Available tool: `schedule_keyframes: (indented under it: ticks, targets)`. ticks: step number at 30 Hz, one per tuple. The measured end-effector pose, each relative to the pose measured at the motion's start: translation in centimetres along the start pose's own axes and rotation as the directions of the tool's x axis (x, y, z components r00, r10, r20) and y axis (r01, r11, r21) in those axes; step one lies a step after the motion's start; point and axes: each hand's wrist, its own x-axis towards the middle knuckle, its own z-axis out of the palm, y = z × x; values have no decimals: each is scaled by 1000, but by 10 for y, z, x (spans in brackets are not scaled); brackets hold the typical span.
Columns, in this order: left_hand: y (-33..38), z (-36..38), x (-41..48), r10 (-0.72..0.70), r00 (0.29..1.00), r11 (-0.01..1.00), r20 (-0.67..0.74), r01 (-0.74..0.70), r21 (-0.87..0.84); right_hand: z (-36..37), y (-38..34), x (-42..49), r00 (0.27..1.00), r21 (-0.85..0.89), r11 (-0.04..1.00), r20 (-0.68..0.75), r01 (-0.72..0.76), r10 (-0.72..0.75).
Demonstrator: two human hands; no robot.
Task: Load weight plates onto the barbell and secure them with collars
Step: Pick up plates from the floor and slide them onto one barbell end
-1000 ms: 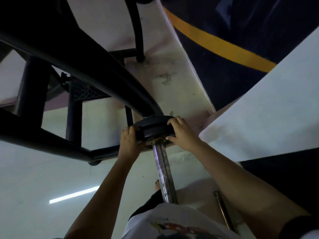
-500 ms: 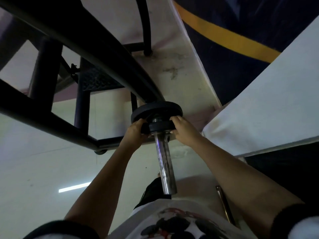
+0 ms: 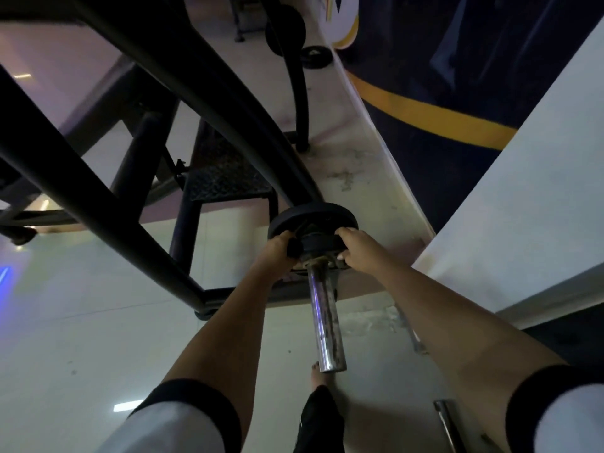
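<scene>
Now, two plates ride one chrome barbell sleeve (image 3: 325,315): a large plate (image 3: 312,214) behind, a smaller plate (image 3: 322,245) nearer (both black). Left hand (image 3: 277,251) and right hand (image 3: 358,248) clamp the smaller plate; the sleeve's long axis points toward the camera.

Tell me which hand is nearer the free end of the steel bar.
Left, but only narrowly. The left hand grips the small plate on its left side; the right hand holds its right side. Both sit well up from the bar's free end.
</scene>
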Motion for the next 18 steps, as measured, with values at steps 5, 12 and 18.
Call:
schedule_keyframes:
  ticks: [5, 12, 18]
  targets:
    - [-3, 1, -6, 1, 998, 1000, 64, -1, 1, 2, 5, -7, 997, 26, 999, 77, -30, 27]
    - [3, 12, -51, 64, 993, 998, 96, -66, 10, 14, 2, -63, 996, 97, 994, 79, -49, 41]
    - [6, 31, -134, 90, 989, 993, 116, -80, -86, 25, -15, -145, 992, 144, 988, 115, -61, 44]
